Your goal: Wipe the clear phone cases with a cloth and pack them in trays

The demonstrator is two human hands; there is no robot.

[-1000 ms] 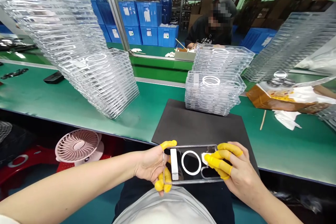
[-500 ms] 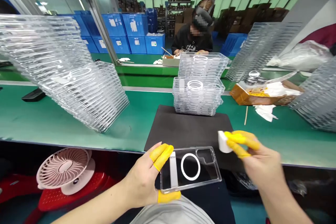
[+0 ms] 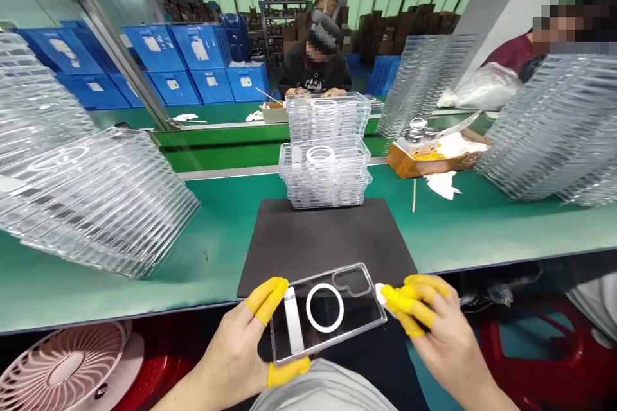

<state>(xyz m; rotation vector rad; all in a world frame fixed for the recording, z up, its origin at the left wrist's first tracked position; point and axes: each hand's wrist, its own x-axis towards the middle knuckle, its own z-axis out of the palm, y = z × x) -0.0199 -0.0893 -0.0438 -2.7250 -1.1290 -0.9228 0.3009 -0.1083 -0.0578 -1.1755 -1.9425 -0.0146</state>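
My left hand (image 3: 245,347), with yellow finger cots, grips the left end of a clear phone case (image 3: 328,318) that has a white ring and a white strip on it. The case is held flat just in front of the black mat (image 3: 328,237). My right hand (image 3: 429,327), also in yellow cots, pinches a small white pad (image 3: 380,293) against the case's right edge.
A stack of clear cases (image 3: 325,170) stands at the mat's far edge. Tall leaning stacks (image 3: 91,199) fill the left, and more stacks (image 3: 554,135) the right. A brown box (image 3: 409,164) with bottles, a thin stick (image 3: 413,196), a pink fan (image 3: 62,366), and people across the green bench.
My right hand lifted the white pad off the case, swung it out to the right, and has now brought it back to the case's right edge. The view has shifted right.
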